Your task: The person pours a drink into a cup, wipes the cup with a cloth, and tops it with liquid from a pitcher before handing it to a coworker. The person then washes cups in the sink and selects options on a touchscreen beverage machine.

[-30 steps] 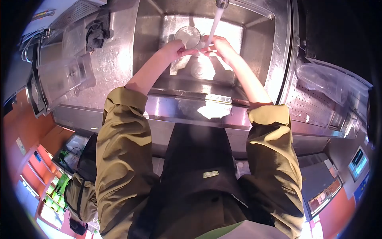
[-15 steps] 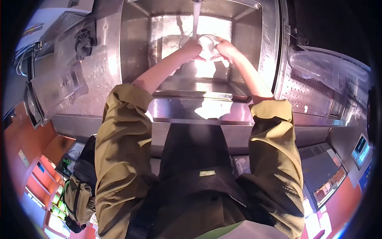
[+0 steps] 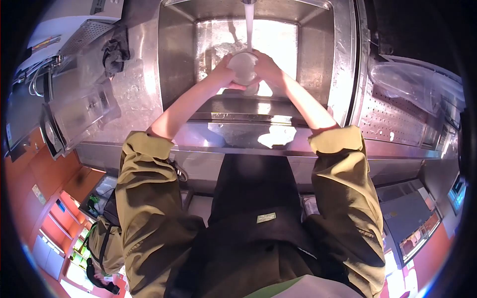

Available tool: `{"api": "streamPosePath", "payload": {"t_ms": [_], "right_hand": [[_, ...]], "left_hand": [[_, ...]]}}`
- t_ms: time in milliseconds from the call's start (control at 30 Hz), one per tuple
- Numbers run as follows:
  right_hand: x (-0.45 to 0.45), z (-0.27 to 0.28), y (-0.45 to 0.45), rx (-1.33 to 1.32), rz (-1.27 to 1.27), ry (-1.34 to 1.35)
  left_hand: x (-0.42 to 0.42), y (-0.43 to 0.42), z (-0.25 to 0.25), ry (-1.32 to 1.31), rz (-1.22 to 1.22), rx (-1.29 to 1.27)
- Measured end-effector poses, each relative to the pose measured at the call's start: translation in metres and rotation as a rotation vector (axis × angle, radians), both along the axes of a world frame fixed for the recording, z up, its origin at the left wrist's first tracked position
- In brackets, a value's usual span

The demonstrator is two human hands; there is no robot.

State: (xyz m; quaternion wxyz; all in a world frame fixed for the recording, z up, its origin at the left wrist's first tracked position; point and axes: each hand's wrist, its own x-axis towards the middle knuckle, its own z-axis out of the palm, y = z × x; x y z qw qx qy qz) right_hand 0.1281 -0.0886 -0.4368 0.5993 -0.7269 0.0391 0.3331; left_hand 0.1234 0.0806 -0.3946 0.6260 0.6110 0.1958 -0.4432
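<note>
A round, translucent whitish container (image 3: 243,68) is held between my two hands, over the metal sink (image 3: 179,64). My left hand (image 3: 224,73) is closed around its left side. My right hand (image 3: 267,67) grips the right side, fingers partly hidden behind it. From the faucet (image 3: 249,2) a stream of water (image 3: 249,27) runs down to the container's top edge. Glare in the basin hides fine detail, and I cannot tell whether the container is a bowl or a cup.
A dark crumpled cloth (image 3: 115,54) lies on the left counter, near a clear plastic bin (image 3: 82,109). On the right are a perforated metal drainboard (image 3: 390,116) and a large clear plastic container (image 3: 412,79). The sink's front ledge (image 3: 233,134) lies between me and the basin.
My left hand has shifted left and down, and my right hand has moved left. The container's round whitish face now shows more fully between them. Water was running before too.
</note>
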Motion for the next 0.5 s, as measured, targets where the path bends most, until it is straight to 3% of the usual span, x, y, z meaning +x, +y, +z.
{"api": "streamPosePath", "payload": {"t_ms": [67,133,267,400,433,500], "right_hand": [[0.001,0.017,-0.011,-0.046,-0.023,0.012],[0.005,0.052,-0.026,-0.017,-0.110,0.236],[0.029,0.027,-0.035,-0.319,-0.071,0.035],[0.045,0.038,-0.025,-0.070,-0.163,0.288],[0.044,0.039,-0.014,-0.078,-0.283,0.340],[0.037,0.037,-0.018,0.172,-0.210,0.379]], "left_hand": [[0.002,-0.016,0.000,0.017,-0.032,-0.118],[0.008,-0.034,0.000,0.019,-0.057,-0.206],[0.020,-0.044,0.010,-0.030,-0.031,-0.145],[0.029,-0.002,0.008,-0.113,0.079,-0.122],[0.027,0.015,-0.008,-0.369,-0.096,0.045],[0.019,0.043,-0.050,-0.876,-0.453,0.375]]}}
